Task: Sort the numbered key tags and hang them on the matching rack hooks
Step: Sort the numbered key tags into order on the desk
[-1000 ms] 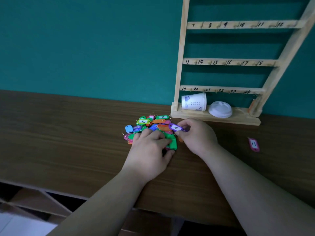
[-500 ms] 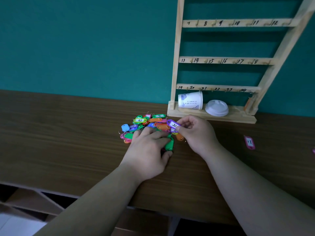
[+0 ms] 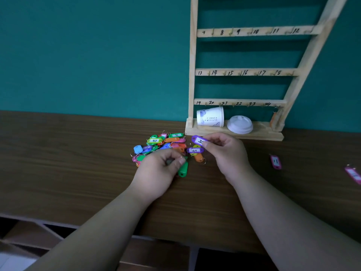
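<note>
The right hand (image 3: 224, 153) pinches a purple key tag (image 3: 198, 140) between thumb and fingertips. Half a second ago that tag sat low against the heap. It is now raised off it, label up, just in front of the base of the wooden rack (image 3: 240, 72). The left hand (image 3: 162, 169) lay flat with straight fingers on the pile of coloured tags (image 3: 166, 143). Its fingers have since curled in at the pile's near edge. They are blurred, so I cannot tell whether they grip anything. A green tag (image 3: 183, 170) pokes out beside the thumb. The two hands are apart, and a second purple tag (image 3: 195, 150) and an orange one (image 3: 198, 157) lie uncovered between them. Well off to the right, a pink tag (image 3: 275, 162) lies alone on the desk (image 3: 78, 163). Another pink tag (image 3: 353, 175) shows more fully at the frame's edge. A tipped paper cup (image 3: 211, 119) and a white lid (image 3: 239, 124) rest on the rack's base.
</note>
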